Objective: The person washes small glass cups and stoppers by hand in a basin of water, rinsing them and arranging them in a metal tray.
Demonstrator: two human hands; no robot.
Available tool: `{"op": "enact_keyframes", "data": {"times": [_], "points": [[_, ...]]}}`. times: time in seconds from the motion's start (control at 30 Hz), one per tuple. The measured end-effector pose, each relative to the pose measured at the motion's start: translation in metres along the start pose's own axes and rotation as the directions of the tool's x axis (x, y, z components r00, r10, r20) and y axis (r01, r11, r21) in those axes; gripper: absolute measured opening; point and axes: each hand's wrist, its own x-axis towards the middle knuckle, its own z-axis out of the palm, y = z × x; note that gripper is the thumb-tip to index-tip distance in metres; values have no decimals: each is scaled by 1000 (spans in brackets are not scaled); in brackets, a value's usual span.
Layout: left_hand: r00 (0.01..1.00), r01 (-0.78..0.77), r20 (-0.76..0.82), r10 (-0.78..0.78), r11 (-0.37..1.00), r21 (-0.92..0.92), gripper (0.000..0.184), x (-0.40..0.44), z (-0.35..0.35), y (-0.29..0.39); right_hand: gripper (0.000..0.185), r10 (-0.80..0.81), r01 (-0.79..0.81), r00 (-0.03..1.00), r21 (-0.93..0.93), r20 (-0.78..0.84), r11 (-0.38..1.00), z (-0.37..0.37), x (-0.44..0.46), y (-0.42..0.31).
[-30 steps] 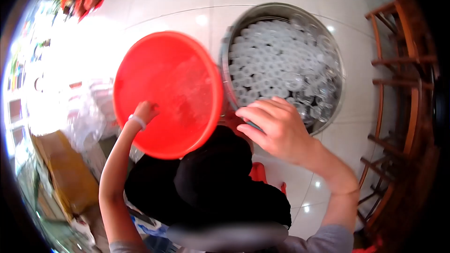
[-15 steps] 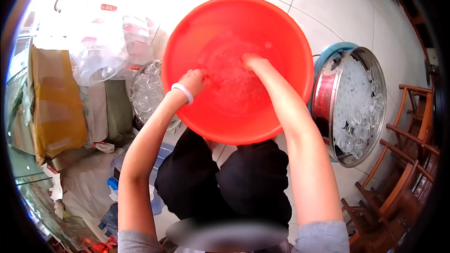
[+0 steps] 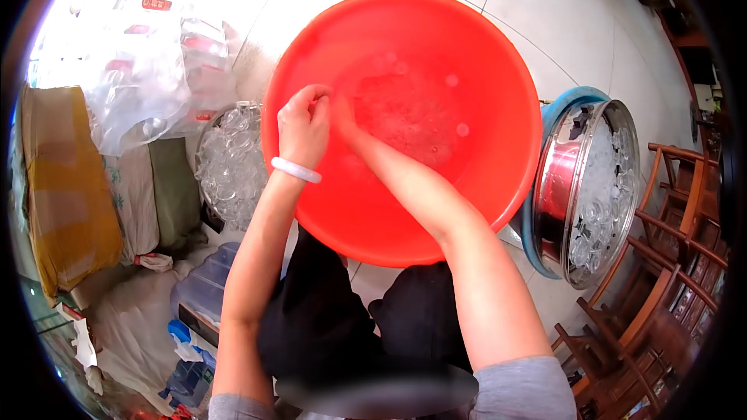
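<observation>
While your left hand point(image 3: 303, 128) rises upright at the left side of the red basin point(image 3: 486, 54), your right hand point(image 3: 341, 114) has come across from the middle of the basin, and now the two are near each other. This suggests that the work has passed from one hand reaching in the water point(image 3: 412, 120) to both hands meeting over it. The left fingers are bent and narrow, the thumb near to them, but I cannot tell if they hold some small thing. The right hand is blurred, so its fingers I cannot tell. The clear pieces point(image 3: 593, 227) lie in the metal tub point(image 3: 555, 190), to the right of the basin; other clear ware point(image 3: 233, 159) lies in a round container at its left. Neither hand touches these two groups.
</observation>
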Motion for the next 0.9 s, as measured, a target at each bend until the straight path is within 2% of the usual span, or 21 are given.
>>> {"op": "enact_keyframes", "data": {"times": [0.03,0.07,0.1,0.13,0.17,0.2,0.27,0.3,0.37,0.4,0.43,0.5,0.53,0.57,0.6,0.63,0.73,0.8,0.83,0.87,0.9], "points": [[1000,3,3,-2,1000,-11,14,0,-1,1,34,188,-196,973,55,133,979,-11,0,-36],[1000,3,5,-3,1000,-24,14,1,-1,1,34,353,-387,896,82,271,919,-21,2,-65],[1000,-4,5,4,1000,-27,14,1,-1,2,34,491,-565,770,79,408,821,-26,3,-77],[1000,5,19,-5,1000,-31,14,0,-1,2,34,491,-564,772,79,404,822,-26,3,-67],[999,14,31,-13,999,-37,14,-1,-1,2,35,359,-358,933,-42,34,933,-27,5,-51],[1000,10,30,-9,999,-45,14,-1,0,2,36,102,-180,946,-238,-306,954,-33,8,-40],[999,18,35,-17,999,-42,15,0,0,2,39,155,-223,892,-116,-425,968,-76,23,-55],[999,11,36,-9,999,-47,15,0,1,3,39,148,-219,890,-119,-431,968,-87,28,-56],[998,42,57,-38,997,-64,15,0,1,3,44,452,-531,753,-36,-478,847,-103,36,-56],[998,32,63,-27,997,-66,15,0,1,3,44,450,-529,749,-30,-487,848,-95,44,-35],[997,31,73,-27,998,-60,15,-1,0,3,45,382,-464,794,-65,-473,884,-72,55,13],[997,11,72,-7,998,-60,14,1,2,-2,45,373,-347,806,143,-460,927,-4,94,108],[997,3,77,2,998,-59,14,3,1,-4,45,434,-278,783,374,-445,885,32,112,134],[997,29,78,-21,994,-101,13,4,1,-6,41,543,-278,697,521,-469,807,33,110,101],[995,59,89,-46,987,-151,13,3,3,-7,35,562,-302,719,545,-408,782,31,102,88],[997,8,82,6,986,-169,12,4,3,-11,33,578,-328,739,565,-346,757,28,93,74],[991,-8,126,33,981,-192,11,8,2,-27,29,476,-365,868,466,-144,806,30,83,53],[987,25,161,12,974,-224,12,12,2,-38,21,441,-379,886,326,-142,866,34,59,18],[982,1,187,26,989,-145,12,11,0,-27,20,434,-387,888,260,-154,885,40,39,-1],[979,19,201,13,987,-158,12,12,-1,-29,22,449,-407,878,233,-166,883,49,17,-18],[980,2,201,11,998,-60,13,15,-1,-35,26,472,-426,862,243,-184,872,61,-4,-32]]}}
